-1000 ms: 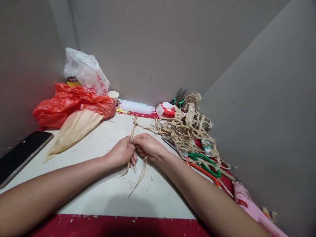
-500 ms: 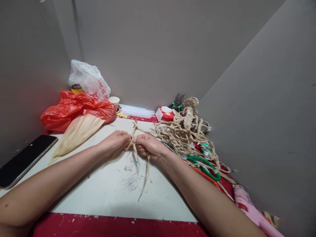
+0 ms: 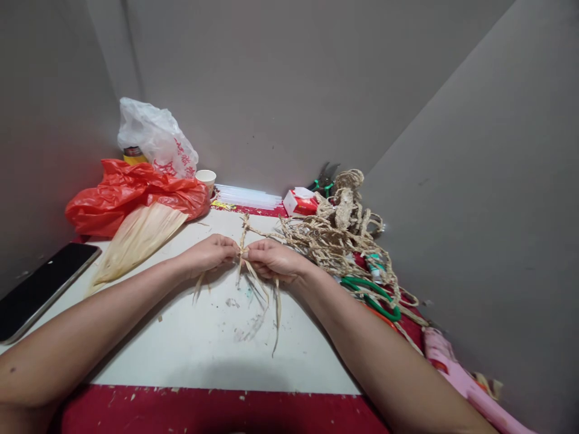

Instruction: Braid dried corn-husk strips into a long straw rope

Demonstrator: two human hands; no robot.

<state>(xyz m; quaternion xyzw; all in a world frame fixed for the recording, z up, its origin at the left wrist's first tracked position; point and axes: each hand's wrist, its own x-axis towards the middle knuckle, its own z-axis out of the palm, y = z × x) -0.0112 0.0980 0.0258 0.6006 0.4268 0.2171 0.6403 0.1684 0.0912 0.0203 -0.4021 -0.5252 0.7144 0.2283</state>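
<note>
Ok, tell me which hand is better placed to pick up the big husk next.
Left, most likely. The left hand is nearer the husk, which lies on that side; the right hand is farther off, across the braid. Both appear to pinch strands, so the left would need freeing first.

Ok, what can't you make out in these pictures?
In the head view:
Braid, weave at the pinch: partly covered by the left hand and right hand.
Phone, near end: cut off by the left edge.
Red bag, any contents: hidden by its folds.
Pink tool, lower end: cut off by the bottom edge.
</note>
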